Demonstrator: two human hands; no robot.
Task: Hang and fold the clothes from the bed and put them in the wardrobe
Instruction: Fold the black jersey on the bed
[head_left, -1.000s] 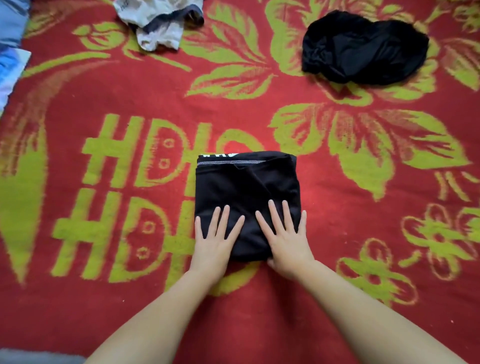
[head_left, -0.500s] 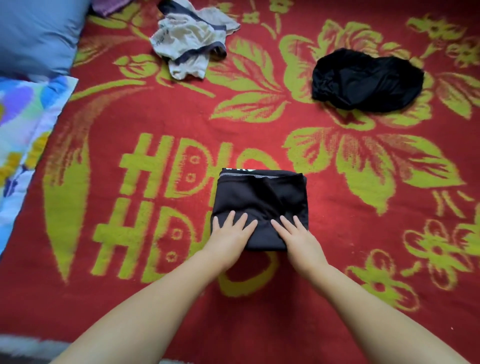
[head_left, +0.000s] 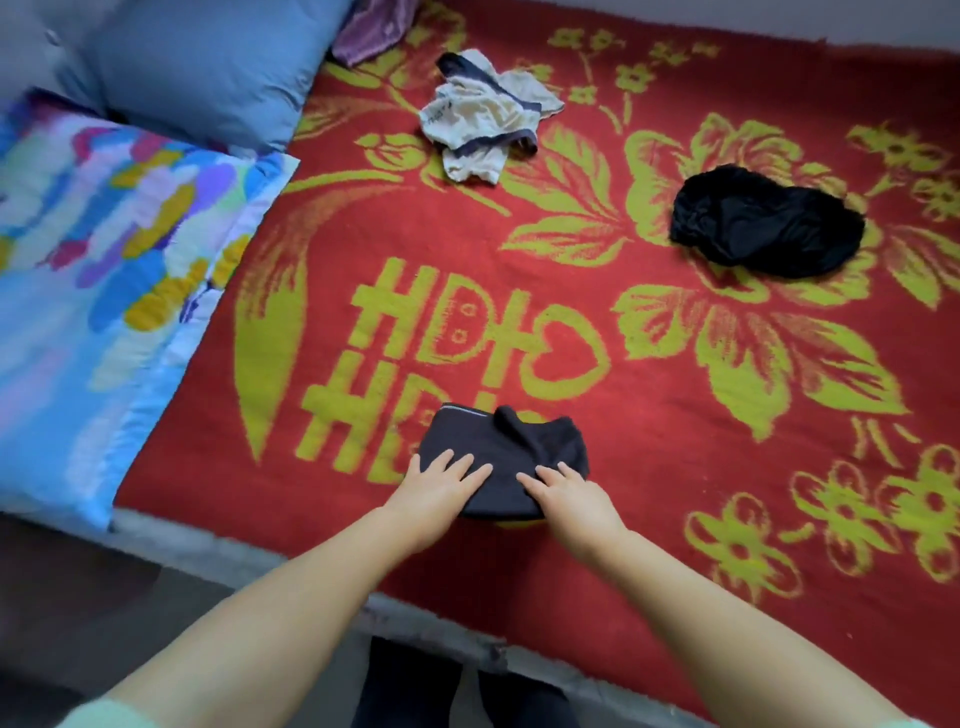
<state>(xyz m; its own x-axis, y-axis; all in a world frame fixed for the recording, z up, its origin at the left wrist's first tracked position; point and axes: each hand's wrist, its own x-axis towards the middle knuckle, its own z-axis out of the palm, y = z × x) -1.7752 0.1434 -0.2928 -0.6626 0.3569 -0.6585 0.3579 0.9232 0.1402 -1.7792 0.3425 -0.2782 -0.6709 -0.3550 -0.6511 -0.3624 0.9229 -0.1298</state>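
Hands first: my left hand (head_left: 440, 486) lies flat, fingers straight and slightly spread, pressing the near-left part of the small folded black fabric garment (head_left: 501, 457). My right hand (head_left: 563, 491) sits on its near-right part; fingers look mostly flat on the cloth, thumb side hidden, so I can't tell if it pinches an edge. Garment sits near the bed's front edge on the red blanket with yellow-green flower and letter pattern (head_left: 675, 493), a small ridge of cloth raised at its far side. Progress, my read: one piece folded, not yet in the wardrobe; wardrobe isn't in view. Left to do: crumpled cream garment with dark trim (head_left: 485, 122) at the far middle, crumpled black garment (head_left: 763, 226) at far right, both well apart from my hands and each other. Scrap of purple fabric (head_left: 371, 28) at the top edge, can't tell if it's clothing. Count: three garments sure, one folded, two loose. Also one blue pillow (head_left: 197, 67) and one multicoloured patterned quilt or pillow (head_left: 104, 270) on the left. No hangers visible.
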